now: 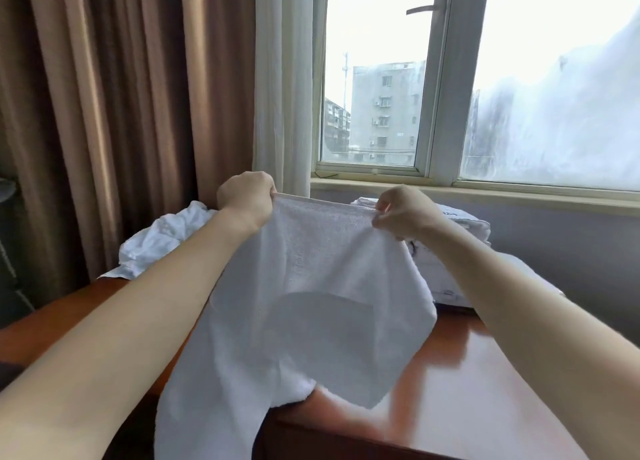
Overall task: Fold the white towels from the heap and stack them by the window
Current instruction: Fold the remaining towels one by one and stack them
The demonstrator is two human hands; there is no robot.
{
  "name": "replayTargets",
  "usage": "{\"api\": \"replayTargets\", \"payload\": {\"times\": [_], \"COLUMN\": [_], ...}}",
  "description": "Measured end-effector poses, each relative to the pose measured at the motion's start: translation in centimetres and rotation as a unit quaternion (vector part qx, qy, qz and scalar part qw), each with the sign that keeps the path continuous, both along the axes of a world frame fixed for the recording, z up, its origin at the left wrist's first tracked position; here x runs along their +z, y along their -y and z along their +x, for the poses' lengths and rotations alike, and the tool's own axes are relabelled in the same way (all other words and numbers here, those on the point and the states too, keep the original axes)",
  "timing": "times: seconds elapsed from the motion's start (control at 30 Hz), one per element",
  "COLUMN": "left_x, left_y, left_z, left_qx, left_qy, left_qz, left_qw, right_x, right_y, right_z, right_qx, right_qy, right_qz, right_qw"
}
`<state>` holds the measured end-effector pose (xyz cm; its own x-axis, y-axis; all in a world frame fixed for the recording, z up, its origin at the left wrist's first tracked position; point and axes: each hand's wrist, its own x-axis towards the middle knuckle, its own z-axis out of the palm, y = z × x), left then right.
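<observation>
I hold a white towel (pixel 304 307) up in the air above the brown wooden table (pixel 460 390). My left hand (pixel 247 200) grips its top left corner in a fist. My right hand (pixel 405 212) pinches the top right corner. The towel's top edge is stretched straight between both hands, and its lower part hangs down past the table's near edge. A crumpled heap of white towels (pixel 162 238) lies on the table's far left. A stack of folded white towels (pixel 453 248) sits at the far right under the window sill, partly hidden by my right arm.
Brown curtains (pixel 114 113) and a white sheer curtain (pixel 284 79) hang at the left behind the heap. The window (pixel 450 79) and its sill (pixel 485 191) run across the back right. A dark object (pixel 7 252) stands at the far left edge.
</observation>
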<state>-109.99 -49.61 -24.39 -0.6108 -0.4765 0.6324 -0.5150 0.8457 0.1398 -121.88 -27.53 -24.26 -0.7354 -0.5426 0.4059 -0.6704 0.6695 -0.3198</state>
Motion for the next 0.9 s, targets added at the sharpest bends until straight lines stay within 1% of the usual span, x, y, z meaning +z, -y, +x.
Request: {"api": "replayTargets", "payload": {"times": [0.07, 0.1, 0.17, 0.23, 0.27, 0.33, 0.43, 0.53, 0.67, 0.77, 0.9], "left_x": [-0.4, -0.5, -0.4, 0.0, 0.3, 0.9, 1.7, 2.1, 2.5, 2.9, 2.8], "left_y": [0.1, 0.1, 0.2, 0.2, 0.2, 0.0, -0.4, -1.0, -1.5, -1.3, -1.5], "left_z": [0.1, 0.1, 0.0, -0.1, 0.0, 0.1, 0.3, 0.2, 0.6, 0.9, 0.9], "left_qx": [-0.007, -0.012, -0.019, -0.027, -0.034, -0.057, -0.087, -0.098, -0.134, -0.152, -0.157], "left_qy": [0.007, 0.003, -0.02, -0.056, -0.074, -0.107, -0.153, -0.181, -0.216, -0.223, -0.233], "left_qz": [0.046, 0.065, 0.086, 0.068, 0.058, 0.048, 0.038, 0.013, -0.048, -0.058, -0.053], "left_qw": [0.999, 0.998, 0.996, 0.996, 0.995, 0.991, 0.984, 0.979, 0.966, 0.961, 0.958], "right_x": [-0.5, -0.7, -0.8, -0.5, -0.2, 0.4, 0.6, 0.8, 1.4, 1.9, 2.1], "right_y": [0.1, 0.1, 0.2, 0.2, 0.3, 0.3, 0.2, 0.1, -0.2, -0.8, -1.4], "right_z": [-0.1, -0.2, -0.4, -0.6, -0.8, -1.1, -1.3, -0.8, -0.4, -0.3, -0.1], "right_qx": [-0.018, -0.022, -0.005, 0.024, 0.034, 0.04, 0.03, 0.056, 0.085, 0.082, 0.08], "right_qy": [0.001, 0.011, 0.054, 0.083, 0.081, 0.052, 0.012, -0.039, -0.061, -0.086, -0.088], "right_qz": [0.01, -0.001, -0.069, -0.16, -0.192, -0.219, -0.235, -0.279, -0.321, -0.329, -0.313], "right_qw": [1.0, 1.0, 0.996, 0.983, 0.978, 0.974, 0.971, 0.958, 0.941, 0.937, 0.942]}}
